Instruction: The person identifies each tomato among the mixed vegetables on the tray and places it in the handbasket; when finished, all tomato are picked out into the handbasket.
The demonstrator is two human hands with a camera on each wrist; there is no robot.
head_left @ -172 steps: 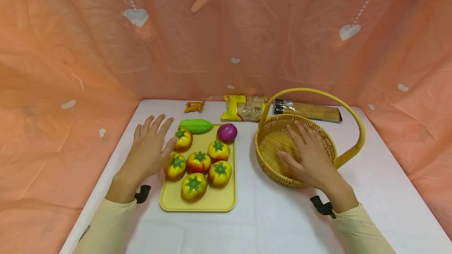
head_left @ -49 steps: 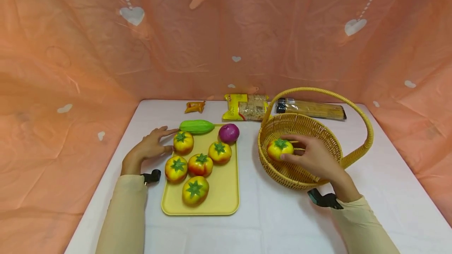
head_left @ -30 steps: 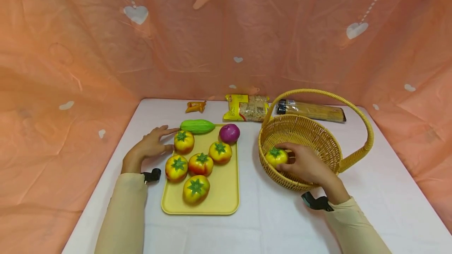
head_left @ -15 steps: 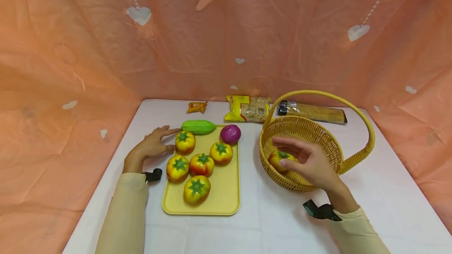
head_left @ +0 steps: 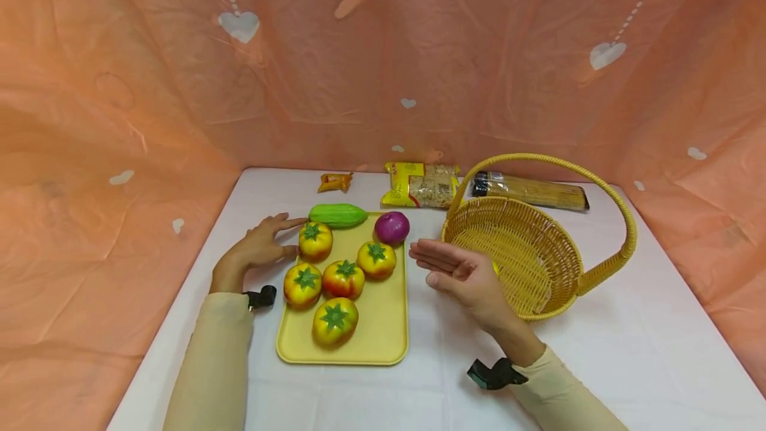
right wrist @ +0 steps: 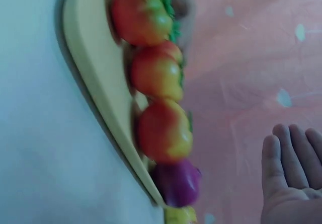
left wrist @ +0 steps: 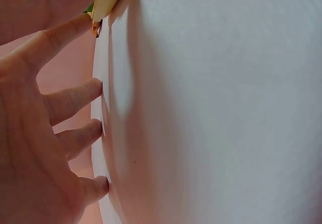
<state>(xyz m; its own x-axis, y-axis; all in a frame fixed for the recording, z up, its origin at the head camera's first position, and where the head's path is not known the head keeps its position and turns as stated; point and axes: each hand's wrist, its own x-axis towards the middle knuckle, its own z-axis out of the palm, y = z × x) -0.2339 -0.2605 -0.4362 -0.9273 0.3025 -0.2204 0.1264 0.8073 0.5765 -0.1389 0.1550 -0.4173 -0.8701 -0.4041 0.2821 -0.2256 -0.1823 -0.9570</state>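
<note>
Several yellow-red tomatoes (head_left: 335, 322) with green star-shaped tops sit on a yellow tray (head_left: 383, 344). A green gourd-like vegetable (head_left: 338, 215) and a purple onion (head_left: 392, 227) lie at the tray's far end. My left hand (head_left: 258, 246) rests at the tray's left edge, fingers spread, holding nothing; its fingertips point toward the gourd and a tomato. My right hand (head_left: 463, 278), empty with straight fingers, hovers between the tray and the wicker basket (head_left: 526, 265). Behind it only a sliver of the tomato in the basket (head_left: 496, 269) shows. The right wrist view catches my right fingers (right wrist: 287, 158) away from the tray.
Along the table's back edge lie a small orange packet (head_left: 335, 182), a yellow bag of dry food (head_left: 421, 185) and a pack of spaghetti (head_left: 529, 191). The basket's tall handle (head_left: 622, 231) arches over its right side. A peach curtain (head_left: 383, 72) surrounds the table.
One tomato has gone from the tray's right side into the basket, where my right hand let it go. That hand has since moved left. My left hand has come down beside the tray.
</note>
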